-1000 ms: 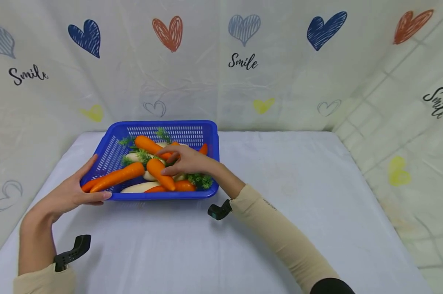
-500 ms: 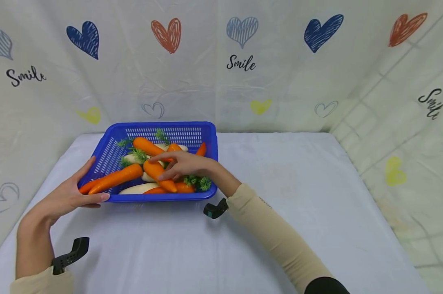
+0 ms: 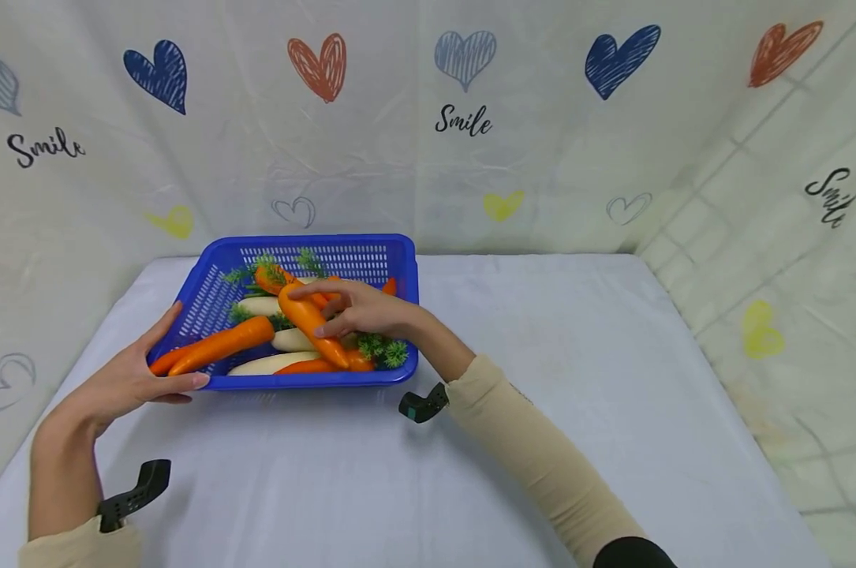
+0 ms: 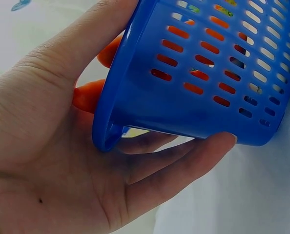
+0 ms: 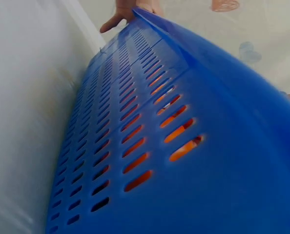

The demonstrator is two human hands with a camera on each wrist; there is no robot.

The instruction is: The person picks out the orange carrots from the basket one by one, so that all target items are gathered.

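A blue plastic basket [image 3: 314,382] with slotted walls holds several carrots and white radishes with leafy green tops. At its front left corner my left hand [image 3: 125,386] grips the rim; the left wrist view shows its fingers [image 4: 184,168] against the outside of the basket [image 4: 150,105]. Inside the basket my right hand [image 3: 367,309] pinches an orange carrot [image 3: 307,315], thumb on the near side and fingers over the far side. That carrot lies slanted over the other vegetables. The right wrist view is mostly filled by the basket's wall [image 5: 223,165], which hides the right hand's grip.
Two carrots [image 3: 222,345] lie side by side at the basket's left. White radishes [image 3: 264,364] lie lower in the pile. A white cloth covers the table [image 3: 541,339]. Behind it hangs a pale curtain [image 3: 378,150] printed with hearts.
My right hand has taken hold of the slanted carrot and shifted it up and back, its leafy top now over the carrot behind. The left hand keeps its hold on the basket corner.
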